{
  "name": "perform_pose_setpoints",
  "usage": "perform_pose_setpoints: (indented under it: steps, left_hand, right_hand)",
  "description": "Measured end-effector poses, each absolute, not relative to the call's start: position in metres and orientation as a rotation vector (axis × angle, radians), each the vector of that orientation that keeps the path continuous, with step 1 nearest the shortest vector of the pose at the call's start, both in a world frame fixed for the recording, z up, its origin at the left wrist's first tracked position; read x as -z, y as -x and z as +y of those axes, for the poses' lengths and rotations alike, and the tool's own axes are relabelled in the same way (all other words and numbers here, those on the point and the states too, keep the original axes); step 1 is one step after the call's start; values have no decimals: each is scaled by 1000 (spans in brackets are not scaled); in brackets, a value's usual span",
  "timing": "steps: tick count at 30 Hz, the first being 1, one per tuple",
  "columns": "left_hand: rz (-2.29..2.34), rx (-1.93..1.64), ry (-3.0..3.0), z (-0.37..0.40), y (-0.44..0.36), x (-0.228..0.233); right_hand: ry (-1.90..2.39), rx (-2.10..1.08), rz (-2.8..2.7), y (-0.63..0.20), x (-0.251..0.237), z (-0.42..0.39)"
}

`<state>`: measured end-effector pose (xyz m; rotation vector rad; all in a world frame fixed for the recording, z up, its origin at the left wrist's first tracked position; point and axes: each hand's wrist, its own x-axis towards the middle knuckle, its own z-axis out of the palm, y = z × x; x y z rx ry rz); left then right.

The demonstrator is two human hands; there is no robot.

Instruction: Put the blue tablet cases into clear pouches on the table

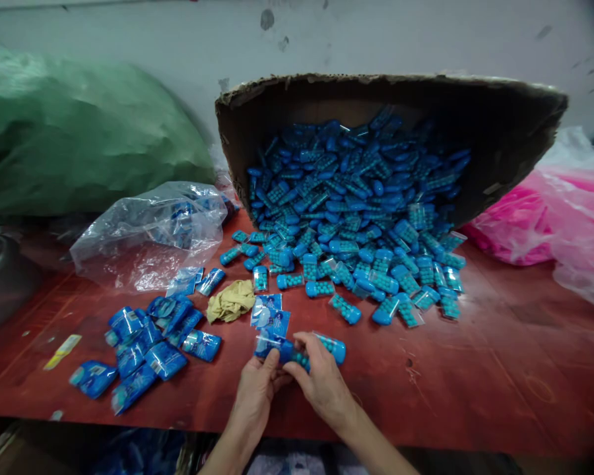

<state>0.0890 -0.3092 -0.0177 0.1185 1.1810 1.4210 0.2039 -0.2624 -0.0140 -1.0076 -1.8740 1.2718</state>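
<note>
Near the table's front edge, my left hand (260, 382) is closed on a blue printed sleeve (271, 344). My right hand (321, 376) pinches a small clear container of blue beads (301, 359) against the sleeve's open end; how far it sits inside is hidden by my fingers. Just beyond the right fingers lies another blue-capped container (332, 348). Flat blue printed sleeves (272, 316) rest on the table behind my left hand. To the left is a loose pile of blue-sleeved containers (151, 349).
A cardboard box (505, 132) on its side spills many blue bead containers (346, 211) onto the red table (475, 382). A crumpled yellowish cloth (231, 301), clear plastic bag (133, 231) and yellow-handled tool (62, 351) lie left. Behind are a green sack (89, 132) and pink bag (525, 218).
</note>
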Motion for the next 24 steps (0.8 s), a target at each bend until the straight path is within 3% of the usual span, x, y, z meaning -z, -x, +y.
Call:
perform_pose_setpoints:
  steps: [3,7,12,17,22,24]
  left_hand:
    - [1135,-1401,-130,-309,-85,12]
    - [1107,-1389,-139,-311,-75,7]
    - [1086,-1375,-153,-311,-76,6]
    - [1074,-1258,-184,-311,-77,2]
    - [1167,-1281,-132,-313,-74,-1]
    - [1162,-1317,-125,-313,-74,-1]
  right_hand:
    - [897,-1348,-1904,-205,4,-265]
    - [767,-1797,-1652,-213,-1,-262]
    - [915,-2033,-1249,-211,17,-264]
    - [1010,-1938,-1354,-207,20,-263]
    - [932,-1471,-1883,-215,1,-260]
    - [880,-1423,-1931,-216,0,-260]
